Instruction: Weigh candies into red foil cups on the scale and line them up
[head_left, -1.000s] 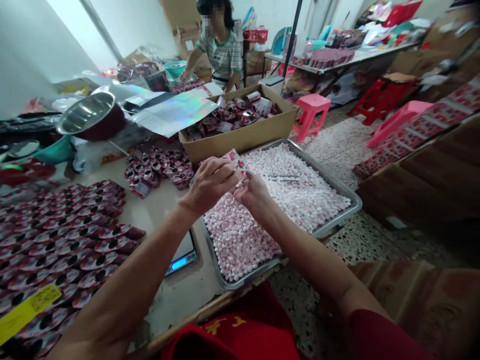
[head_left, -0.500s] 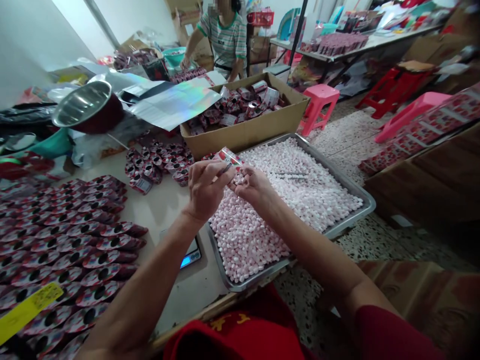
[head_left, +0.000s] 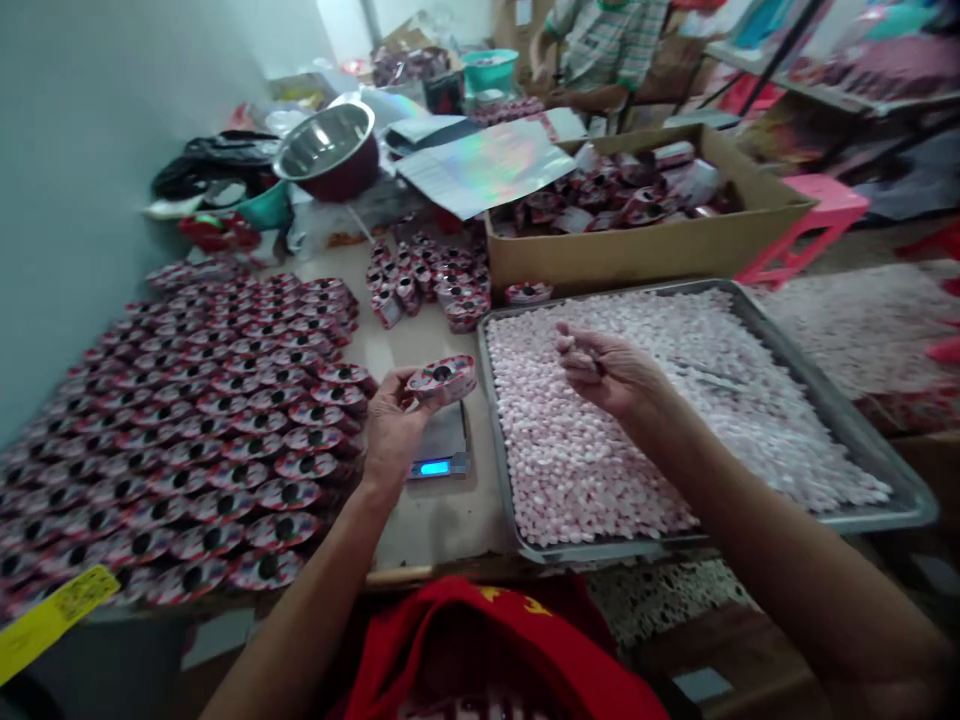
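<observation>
My left hand grips a small oval printed candy container, its round dark opening facing up. It is held just above a digital scale with a lit blue display. Over a metal tray of small white-pink candies, my right hand is closed, fingers curled round what look like a few white candies. Metal tongs or a similar tool lie on the candies to its right.
Rows of oval containers fill the left of the table. More containers stand behind the scale. A cardboard box holds many others. Behind are a steel bowl, a reflective sheet, a pink stool and another person.
My hands have separated: the left moved left with the container to above the scale, now upright, and the right moved over the tray. The camera view has turned left.
</observation>
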